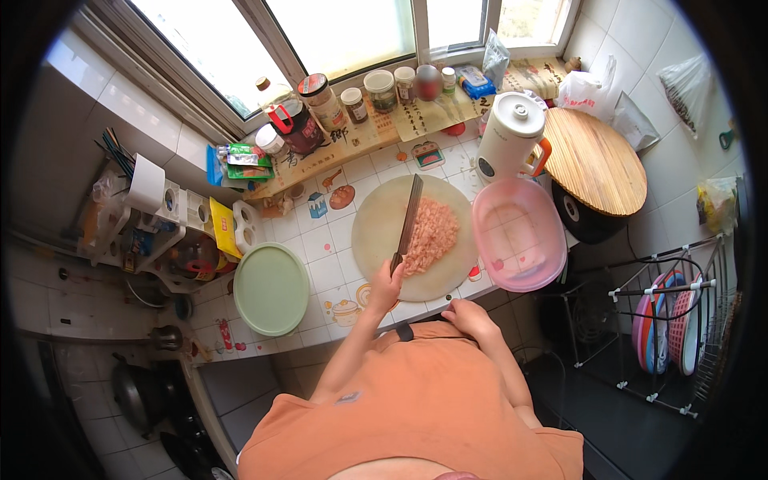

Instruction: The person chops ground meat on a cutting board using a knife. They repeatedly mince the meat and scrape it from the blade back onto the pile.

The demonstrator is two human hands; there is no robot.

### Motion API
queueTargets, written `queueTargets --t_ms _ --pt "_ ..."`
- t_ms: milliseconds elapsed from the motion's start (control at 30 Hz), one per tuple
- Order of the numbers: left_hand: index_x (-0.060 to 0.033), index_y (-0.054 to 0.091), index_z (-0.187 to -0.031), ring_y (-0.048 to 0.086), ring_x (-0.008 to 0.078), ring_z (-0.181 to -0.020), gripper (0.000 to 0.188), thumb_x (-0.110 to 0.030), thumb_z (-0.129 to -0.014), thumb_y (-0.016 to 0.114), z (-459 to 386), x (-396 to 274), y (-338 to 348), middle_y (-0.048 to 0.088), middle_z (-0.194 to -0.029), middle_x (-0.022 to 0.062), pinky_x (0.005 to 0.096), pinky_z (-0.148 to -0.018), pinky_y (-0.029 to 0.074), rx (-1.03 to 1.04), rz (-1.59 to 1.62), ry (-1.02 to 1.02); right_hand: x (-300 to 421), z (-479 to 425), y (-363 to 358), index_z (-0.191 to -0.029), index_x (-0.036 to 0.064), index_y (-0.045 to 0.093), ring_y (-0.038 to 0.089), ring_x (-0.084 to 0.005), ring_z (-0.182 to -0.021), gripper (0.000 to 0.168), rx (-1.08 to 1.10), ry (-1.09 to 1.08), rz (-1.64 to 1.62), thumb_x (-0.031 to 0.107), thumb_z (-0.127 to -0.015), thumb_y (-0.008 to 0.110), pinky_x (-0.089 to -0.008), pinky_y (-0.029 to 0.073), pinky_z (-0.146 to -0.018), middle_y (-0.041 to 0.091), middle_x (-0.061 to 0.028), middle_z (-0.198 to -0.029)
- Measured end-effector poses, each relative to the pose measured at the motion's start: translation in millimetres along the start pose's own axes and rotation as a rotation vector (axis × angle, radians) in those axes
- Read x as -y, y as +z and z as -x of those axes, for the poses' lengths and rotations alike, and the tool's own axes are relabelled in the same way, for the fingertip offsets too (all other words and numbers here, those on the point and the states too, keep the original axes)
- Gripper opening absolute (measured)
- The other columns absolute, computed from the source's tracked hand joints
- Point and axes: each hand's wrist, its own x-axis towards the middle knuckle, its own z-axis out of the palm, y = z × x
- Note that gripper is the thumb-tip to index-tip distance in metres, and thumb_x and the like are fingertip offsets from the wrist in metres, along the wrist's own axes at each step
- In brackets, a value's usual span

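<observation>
Minced raw meat (432,234) lies heaped on a round, pale cutting board (378,204). My left hand (384,288) grips the handle of a cleaver (411,213). The blade is seen nearly edge-on along the left side of the mince, its tip towards the window. My right hand (471,318) is at the counter's front edge, near my waist, with its fingers curled and partly hidden. No object shows in it. Right of the board stands a translucent pink plastic basin (519,264), with no food visible inside.
Left of the board is a round green lid or tray (271,288). A white blender or kettle (513,135) with an orange handle stands behind the basin. Beside it, a wooden slatted board (594,159) covers a black appliance (585,216). Jars and bottles (381,90) line the windowsill.
</observation>
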Motion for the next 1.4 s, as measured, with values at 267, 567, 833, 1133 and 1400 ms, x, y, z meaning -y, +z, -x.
queueTargets --t_ms 267,567,833,1133,1400 --pt "0.0002 0.059 -0.097 0.059 0.0234 -0.058 0.038 -0.037 -0.099 0.053 -4 -13 -4 0.06 -0.066 0.0127 0.0384 -0.055 0.044 0.147 -0.002 -0.229 -3 2 3 -0.102 0.001 0.065 0.064 -0.0356 -0.099 0.036 -0.016 0.005 0.023 0.035 -0.093 0.061 -0.0467 0.051 -0.083 0.068 -0.0183 -0.102" --pt "0.0006 0.06 -0.092 0.058 0.027 -0.06 0.037 -0.035 -0.099 0.054 -9 -22 -5 0.059 -0.065 0.0143 0.0396 -0.058 0.045 0.137 -0.092 -0.185 -4 2 -1 -0.103 0.001 0.066 0.065 -0.0359 -0.095 0.034 -0.036 -0.027 0.035 0.033 -0.093 0.062 -0.0441 0.05 -0.083 0.069 -0.02 -0.098" --pt "-0.0011 0.056 -0.09 0.05 0.0151 -0.052 0.035 -0.035 -0.1 0.053 -10 -18 -2 0.053 -0.059 0.0046 0.0333 -0.05 0.039 0.165 -0.047 -0.191 -1 3 -2 -0.102 0.001 0.066 0.065 -0.0367 -0.095 0.032 -0.045 -0.02 0.042 0.032 -0.093 0.062 -0.0438 0.05 -0.083 0.068 -0.0203 -0.099" --pt "-0.0008 0.059 -0.09 0.056 0.0265 -0.054 0.039 -0.038 -0.098 0.054 -6 -3 13 0.057 -0.062 0.0136 0.0389 -0.053 0.042 0.074 -0.144 -0.109 -2 6 -4 -0.103 0.0 0.066 0.064 -0.0362 -0.098 0.034 -0.001 0.021 0.013 0.032 -0.093 0.062 -0.0446 0.051 -0.084 0.068 -0.0201 -0.103" --pt "-0.0007 0.059 -0.089 0.053 0.0199 -0.055 0.041 -0.04 -0.099 0.053 -2 54 21 0.054 -0.06 0.0089 0.0369 -0.053 0.041 0.031 -0.178 -0.069 -3 8 -6 -0.103 0.0 0.065 0.064 -0.0363 -0.097 0.034 0.016 0.017 -0.001 0.032 -0.093 0.063 -0.0438 0.05 -0.084 0.068 -0.0201 -0.1"
